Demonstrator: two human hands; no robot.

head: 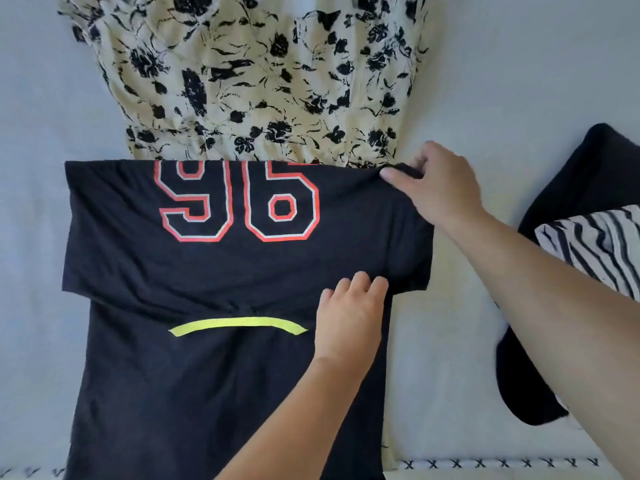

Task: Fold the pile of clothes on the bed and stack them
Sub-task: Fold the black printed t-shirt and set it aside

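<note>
Pale blue bedding covered the bed (41, 237), and a black shirt (214, 375) lay flat on it, right under the camera. Its long way ran from the person out toward the far side, and the far part was folded back into a wide band across the body. The right hand (440, 185) was at the far right corner of that band, and its grip pinched the black cloth there between thumb and fingers. The left hand (349, 317) lay palm down on the shirt near its right side, nearer to the person, fingers loose and holding nothing, just pressing the cloth. So the cloth to be folded lay to the left of both hands, and I think the right side would need to come over that way, with the right hand leading since it had the corner. Big orange and white numbers (239, 199) showed on the band, upside down and cut off by the fold; they looked like 96 from here. A yellow curved stripe (239, 325) sat below them. A cream dress with black flowers (256, 74) lay past the shirt, partly under its far edge. At the right were a dark garment (588, 174) and a black and white striped piece (595, 244), well apart from the shirt.
</note>
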